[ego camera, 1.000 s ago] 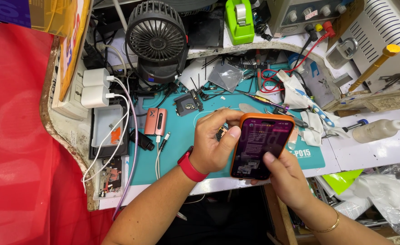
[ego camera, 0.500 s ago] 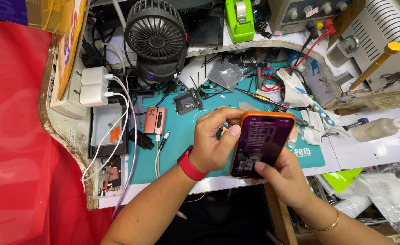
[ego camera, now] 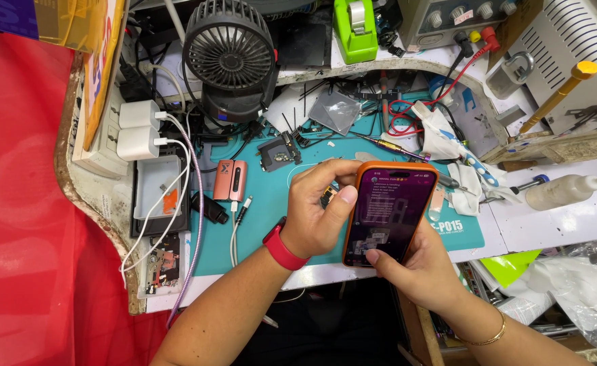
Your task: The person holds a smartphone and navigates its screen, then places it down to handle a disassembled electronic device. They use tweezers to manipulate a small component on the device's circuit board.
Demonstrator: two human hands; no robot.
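The right hand point(ego camera: 417, 271) holds a phone point(ego camera: 390, 213) in an orange case, its grip wrapped around the lower end with the thumb resting on the lit screen near the bottom. The phone is lifted over the front edge of the desk point(ego camera: 556, 220), tilted with its top toward the far side. The left hand point(ego camera: 315, 213), with a red band point(ego camera: 281, 247) at the wrist, is clenched just beside the phone's left edge, pinching a small dark part point(ego camera: 327, 196) between thumb and fingertips; whether the part touches the phone cannot be told.

Under both hands lies a teal mat point(ego camera: 258, 224) covering the middle of the desk. On the mat's left part sit a small pink device point(ego camera: 230, 179) and a white cable end point(ego camera: 241, 207). Toward the far edge stands a black fan point(ego camera: 229, 54), and to its right a green tape dispenser point(ego camera: 354, 27). Two white chargers point(ego camera: 139, 129) sit at the left edge, with cables trailing down to the front. On the right part of the desk lies a squeeze bottle point(ego camera: 562, 191), and near it a white cloth point(ego camera: 447, 142).
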